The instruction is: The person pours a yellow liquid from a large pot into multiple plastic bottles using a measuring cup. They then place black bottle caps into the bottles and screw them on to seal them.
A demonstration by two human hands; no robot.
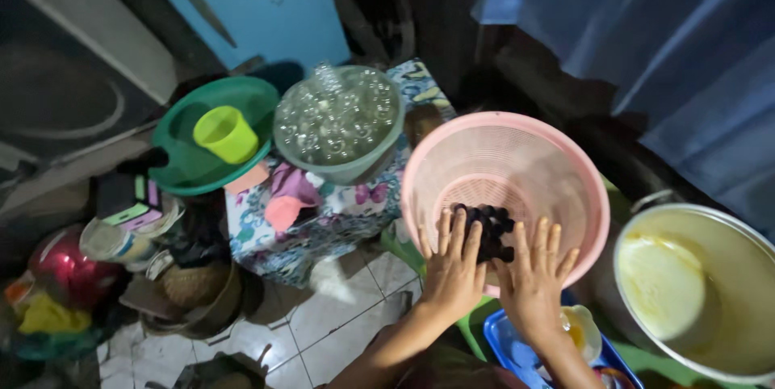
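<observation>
A pink plastic colander basket (557, 155) stands tilted toward me at centre right. A clump of dark, almost black stuff (487, 230) lies at its bottom. My left hand (452, 268) reaches over the near rim with fingers spread, its fingertips on the left side of the dark clump. My right hand (533, 276) lies beside it, fingers spread flat on the basket's inner wall, touching the clump's right side. Neither hand is closed around anything.
A big metal pot (694, 292) stands at right. A blue tray (508, 349) lies under my wrists. At left are a green basin (202, 167) with a yellow-green cup (227, 134), a bowl of clear glasses (339, 119) on a patterned cloth, floor clutter and white tiles.
</observation>
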